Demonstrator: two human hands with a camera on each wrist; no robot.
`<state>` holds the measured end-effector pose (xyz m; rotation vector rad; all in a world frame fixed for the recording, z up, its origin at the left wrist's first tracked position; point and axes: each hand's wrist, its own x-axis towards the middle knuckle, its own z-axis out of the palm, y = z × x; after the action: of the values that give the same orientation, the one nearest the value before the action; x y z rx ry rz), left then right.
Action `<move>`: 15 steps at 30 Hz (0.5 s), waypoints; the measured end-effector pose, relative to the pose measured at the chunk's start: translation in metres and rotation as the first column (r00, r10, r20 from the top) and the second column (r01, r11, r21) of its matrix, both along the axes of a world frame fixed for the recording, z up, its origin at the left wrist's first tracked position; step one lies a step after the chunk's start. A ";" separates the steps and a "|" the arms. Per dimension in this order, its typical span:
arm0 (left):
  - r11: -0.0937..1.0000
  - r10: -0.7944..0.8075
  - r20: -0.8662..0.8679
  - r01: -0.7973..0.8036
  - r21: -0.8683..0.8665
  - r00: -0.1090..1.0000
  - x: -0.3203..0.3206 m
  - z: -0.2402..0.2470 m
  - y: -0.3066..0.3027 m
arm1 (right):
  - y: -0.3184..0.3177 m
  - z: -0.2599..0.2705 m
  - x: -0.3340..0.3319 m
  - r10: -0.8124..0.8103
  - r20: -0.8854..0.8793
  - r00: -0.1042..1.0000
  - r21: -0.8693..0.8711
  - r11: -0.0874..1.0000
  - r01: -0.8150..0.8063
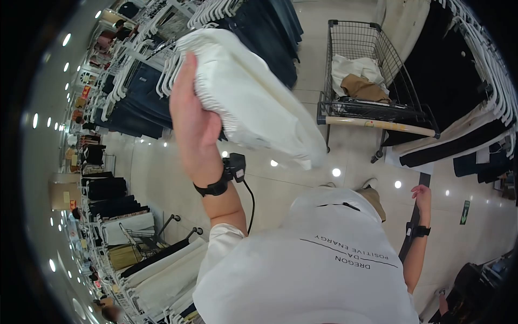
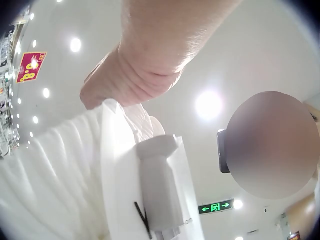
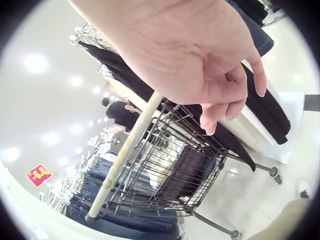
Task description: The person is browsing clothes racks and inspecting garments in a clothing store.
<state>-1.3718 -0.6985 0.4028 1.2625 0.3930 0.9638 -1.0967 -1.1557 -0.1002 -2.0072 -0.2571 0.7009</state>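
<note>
My left hand (image 1: 194, 119) is raised and grips a white garment (image 1: 248, 92) by its gathered elastic waistband. The rest of the cloth stretches away to the right in a long fold. Seen from the left wrist, a white paper tag (image 2: 122, 185) with black print hangs from the garment (image 2: 55, 175), and a grey plastic security tag (image 2: 159, 185) lies against it. The fingertips are mostly hidden there. My right hand (image 1: 423, 198) hangs low at my side, fingers loosely curled around nothing. In the right wrist view the shopping cart overlaps the space below that hand (image 3: 200, 65).
A black wire shopping cart (image 1: 399, 65) with a pale handle stands ahead; white clothes (image 1: 353, 70) and a tan garment (image 1: 364, 89) lie inside. Clothes racks line both sides, with dark jeans (image 1: 140, 102) at left and black trousers (image 1: 437, 81) at right. Another cart (image 1: 143, 240) stands at lower left.
</note>
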 end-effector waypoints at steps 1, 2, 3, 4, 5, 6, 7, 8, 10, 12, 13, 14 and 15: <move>1.000 0.009 0.002 -0.009 0.006 1.000 0.002 -0.003 -0.005 | 0.007 0.006 -0.001 0.009 0.002 1.000 0.006 1.000 -0.009; 1.000 -0.015 -0.003 0.015 -0.021 1.000 0.003 -0.007 -0.009 | 0.015 0.011 -0.001 0.034 0.045 0.998 0.090 0.995 -0.038; 0.998 -0.038 -0.008 0.038 -0.051 0.999 0.003 -0.010 -0.014 | 0.024 0.024 -0.004 0.056 0.088 0.995 0.171 0.983 -0.070; 0.991 -0.094 -0.003 0.094 -0.092 0.996 0.002 -0.010 -0.021 | 0.032 0.036 -0.006 0.061 0.089 0.994 0.173 0.982 -0.076; 0.992 -0.092 -0.001 0.091 -0.090 0.996 0.004 -0.013 -0.026 | 0.046 0.063 -0.012 0.061 0.110 0.992 0.214 0.973 -0.083; 0.994 -0.076 0.054 0.080 -0.075 0.996 0.007 -0.018 -0.032 | 0.061 0.092 -0.020 0.058 0.131 0.990 0.252 0.964 -0.090; 0.996 -0.063 0.109 0.070 -0.062 0.992 0.010 -0.022 -0.037 | 0.076 0.119 -0.027 0.058 0.133 0.989 0.251 0.964 -0.090; 0.995 -0.102 0.175 0.102 0.008 0.979 0.012 -0.026 -0.043 | 0.091 0.148 -0.036 0.115 0.111 0.987 0.302 0.943 -0.143; 0.994 -0.113 0.191 0.111 0.024 0.975 0.016 -0.031 -0.064 | 0.121 0.197 -0.058 0.199 0.099 0.975 0.419 0.881 -0.222; 0.992 -0.129 0.214 0.128 0.017 0.968 0.021 -0.035 -0.083 | 0.148 0.250 -0.086 0.281 0.104 0.954 0.508 0.810 -0.294; 0.990 -0.138 0.217 0.138 0.012 0.966 0.023 -0.039 -0.090 | 0.158 0.278 -0.102 0.333 0.101 0.937 0.534 0.777 -0.334; 0.988 -0.153 0.227 0.154 0.011 0.962 0.025 -0.043 -0.095 | 0.168 0.299 -0.117 0.328 0.227 0.917 0.541 0.740 -0.399; 0.985 -0.168 0.238 0.170 0.010 0.957 0.026 -0.048 -0.102 | 0.174 0.313 -0.131 0.317 0.350 0.882 0.537 0.704 -0.466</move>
<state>-1.3455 -0.8008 0.3547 1.1350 0.1002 0.9520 -1.2277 -0.9816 0.2125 -1.3987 -0.9619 0.5407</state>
